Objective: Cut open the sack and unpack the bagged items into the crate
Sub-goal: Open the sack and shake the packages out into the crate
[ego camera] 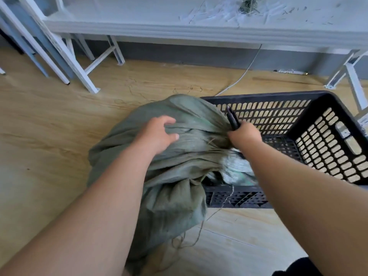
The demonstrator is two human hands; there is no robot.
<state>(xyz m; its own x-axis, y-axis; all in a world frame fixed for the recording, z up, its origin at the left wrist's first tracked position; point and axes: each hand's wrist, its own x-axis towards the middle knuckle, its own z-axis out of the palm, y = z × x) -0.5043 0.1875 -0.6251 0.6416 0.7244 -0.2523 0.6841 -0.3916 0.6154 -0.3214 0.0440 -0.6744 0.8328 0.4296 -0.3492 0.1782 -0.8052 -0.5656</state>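
Note:
A bulging green woven sack (175,172) lies on the wood floor, its right part leaning over the rim of a black slotted plastic crate (322,140). My left hand (159,134) rests on top of the sack, fingers curled into a fold of the cloth. My right hand (246,135) grips a black-handled cutter (233,118) that points up and away, held against the bunched cloth at the sack's right side. Pale plastic bags (237,170) show through a gap in the sack near the crate. Loose threads hang from the sack.
A white table (199,24) strewn with plastic strips and a clump of dried plant runs along the back. White metal frame legs (65,54) stand at the left. A white cable (245,72) crosses the floor behind the crate. Bare wood floor lies left of the sack.

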